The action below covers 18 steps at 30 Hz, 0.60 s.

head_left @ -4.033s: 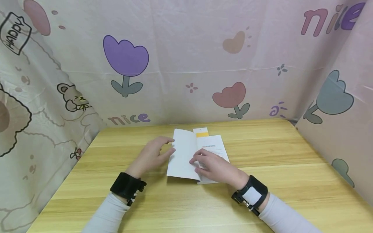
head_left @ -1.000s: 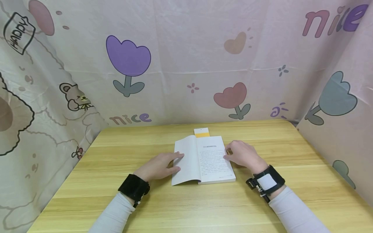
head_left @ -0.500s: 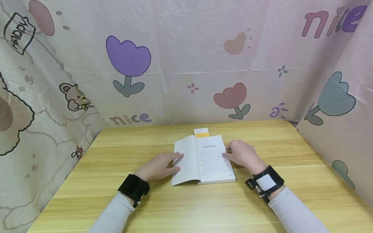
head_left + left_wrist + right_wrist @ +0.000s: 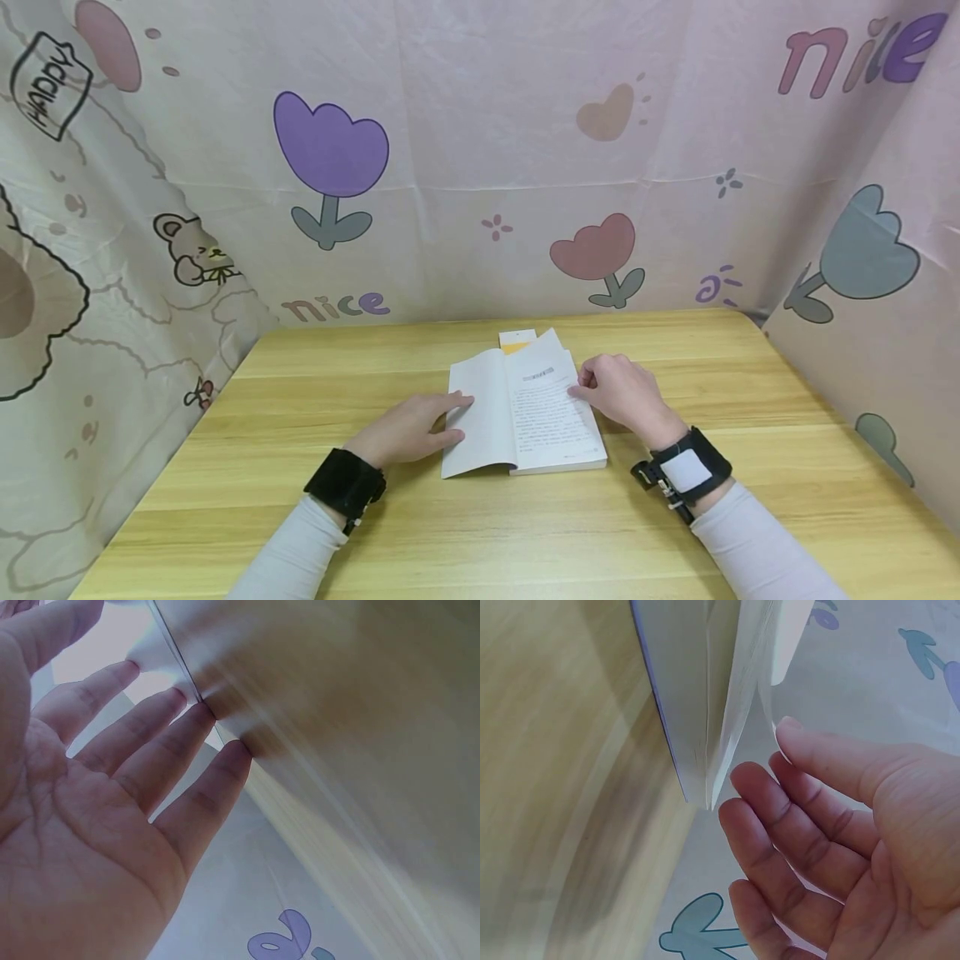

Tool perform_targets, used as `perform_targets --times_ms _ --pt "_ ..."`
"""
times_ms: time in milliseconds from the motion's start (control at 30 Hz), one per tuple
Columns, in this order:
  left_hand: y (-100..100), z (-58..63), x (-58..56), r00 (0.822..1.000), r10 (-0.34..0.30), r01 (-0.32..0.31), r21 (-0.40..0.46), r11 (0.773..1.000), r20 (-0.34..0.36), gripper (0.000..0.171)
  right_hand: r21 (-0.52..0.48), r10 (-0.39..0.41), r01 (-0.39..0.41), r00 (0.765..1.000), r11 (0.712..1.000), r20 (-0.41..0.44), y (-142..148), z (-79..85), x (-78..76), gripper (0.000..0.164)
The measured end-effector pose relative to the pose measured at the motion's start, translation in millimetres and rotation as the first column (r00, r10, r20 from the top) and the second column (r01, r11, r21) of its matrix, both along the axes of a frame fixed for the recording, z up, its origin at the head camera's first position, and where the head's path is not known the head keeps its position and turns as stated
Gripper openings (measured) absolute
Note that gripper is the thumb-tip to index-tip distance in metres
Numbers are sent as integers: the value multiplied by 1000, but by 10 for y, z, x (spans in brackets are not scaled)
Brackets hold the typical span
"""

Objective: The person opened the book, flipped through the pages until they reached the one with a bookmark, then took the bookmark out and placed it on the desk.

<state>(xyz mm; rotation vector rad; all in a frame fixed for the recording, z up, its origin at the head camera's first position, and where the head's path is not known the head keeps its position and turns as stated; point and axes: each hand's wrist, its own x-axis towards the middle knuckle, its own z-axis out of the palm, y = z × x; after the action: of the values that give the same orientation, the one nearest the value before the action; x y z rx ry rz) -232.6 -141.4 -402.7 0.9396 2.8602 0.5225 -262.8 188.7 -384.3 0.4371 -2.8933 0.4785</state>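
An open book (image 4: 555,421) lies on the table, its blank left page (image 4: 478,412) curving up a little and its right side printed. My left hand (image 4: 411,427) rests on the outer edge of the left page with fingers extended; the left wrist view shows straight, spread fingers (image 4: 202,799) at the edge. At the book's right edge my right hand (image 4: 624,390) pinches a printed page (image 4: 542,367) between thumb and index finger, and that page's top corner stands raised. In the right wrist view the thumb (image 4: 817,754) touches a thin page edge beside the page block (image 4: 727,697).
Behind the book a white and yellow card (image 4: 517,338) sticks out past its top edge. The wooden table (image 4: 480,533) extends on all sides. A patterned cloth (image 4: 450,150) hangs behind and at both sides.
Earlier both hands were at the lifted left leaf; it now lies flatter and my right hand is at the right edge. In the last half second the right page's top corner has risen.
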Motion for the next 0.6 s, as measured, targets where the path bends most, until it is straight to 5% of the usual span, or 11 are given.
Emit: perform_targets --times_ms 600 --pt "-8 -19 -9 1000 -1 1 3 1000 1 55 -90 64 -67 997 994 -33 -19 90 12 23"
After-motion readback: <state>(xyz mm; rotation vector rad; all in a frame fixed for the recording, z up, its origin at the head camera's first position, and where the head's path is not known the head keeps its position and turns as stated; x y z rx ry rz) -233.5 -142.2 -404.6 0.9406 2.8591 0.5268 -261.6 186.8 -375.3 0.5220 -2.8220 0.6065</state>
